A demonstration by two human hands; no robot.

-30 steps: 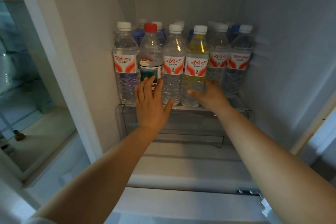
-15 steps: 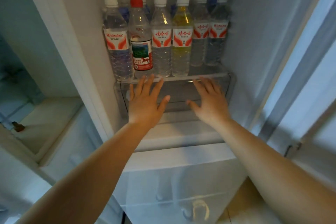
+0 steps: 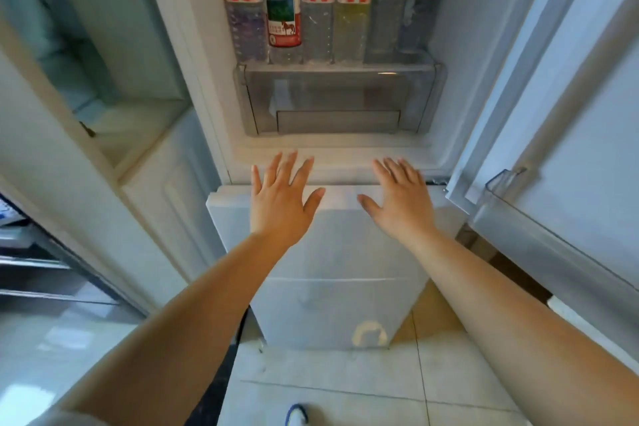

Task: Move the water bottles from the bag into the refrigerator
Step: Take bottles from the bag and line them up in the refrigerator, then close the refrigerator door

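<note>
While both hands, left (image 3: 278,206) and right (image 3: 403,206), are held flat with fingers spread and nothing gripped, the water bottles (image 3: 332,3) are seen upright above them on the refrigerator shelf (image 3: 339,67), over a clear drawer (image 3: 337,104)

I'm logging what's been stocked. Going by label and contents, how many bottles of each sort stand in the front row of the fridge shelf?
Clear, red-and-white label: 4
Yellowish, red-and-white label: 1
Clear, green picture label: 1
Total: 6
Any bottles behind the front row cannot be counted from this view.
</note>
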